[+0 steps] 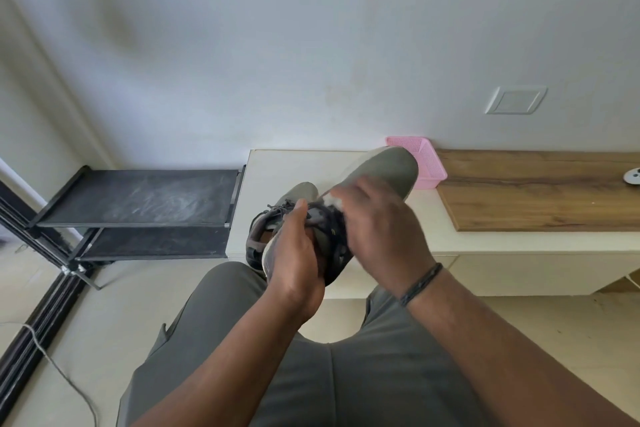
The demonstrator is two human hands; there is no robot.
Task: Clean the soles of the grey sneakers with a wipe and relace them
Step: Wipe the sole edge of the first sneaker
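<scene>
I hold one grey sneaker (pixel 384 168) sole-up above the low white cabinet (pixel 277 166), its toe pointing away towards the wall. My left hand (pixel 294 253) grips its heel end from below. My right hand (pixel 377 218) lies over the middle of the sole and holds a white wipe (pixel 330 201) against it; only a small bit of the wipe shows under the fingers. The second grey sneaker (pixel 277 215) stands upright on the cabinet behind my left hand, with dark laces showing, and is partly hidden.
A pink plastic basket (pixel 427 163) sits against the wall just behind the raised sneaker. A wooden top (pixel 536 191) runs to the right. A black two-tier shoe rack (pixel 145 198) stands to the left. A cable (pixel 55 364) trails across the floor.
</scene>
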